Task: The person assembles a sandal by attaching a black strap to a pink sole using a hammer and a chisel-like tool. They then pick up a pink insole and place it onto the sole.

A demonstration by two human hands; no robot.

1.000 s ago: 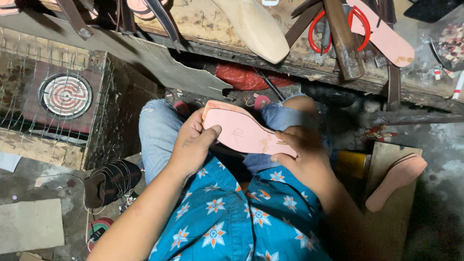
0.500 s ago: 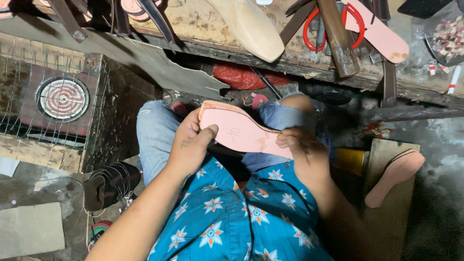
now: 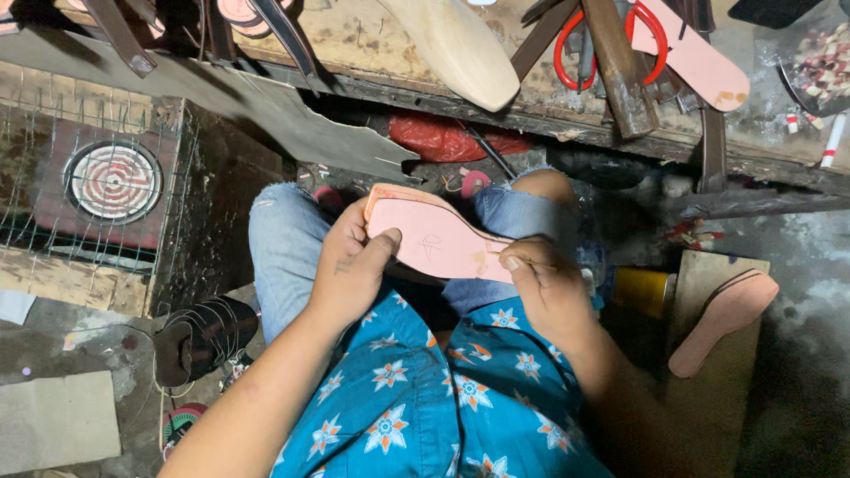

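A pink shoe sole (image 3: 438,241) lies across my lap above my knees in blue jeans. My left hand (image 3: 352,270) grips its wide front end, thumb on the upper face. My right hand (image 3: 546,285) closes around the narrow heel end, with a thin stick-like tool pinched in its fingers and resting on the sole; the tool's tip is hard to make out. Faint marks show near the sole's middle.
A wooden bench (image 3: 372,40) ahead carries a wooden shoe last (image 3: 460,49), red-handled scissors (image 3: 611,40), another pink sole (image 3: 699,57) and straps. A coil heater (image 3: 113,181) sits left. A pink sole (image 3: 726,320) on a board and a yellow can (image 3: 641,290) lie right.
The view has shifted slightly. My right hand has slid a little along the heel end of the sole. My left hand keeps its grip.
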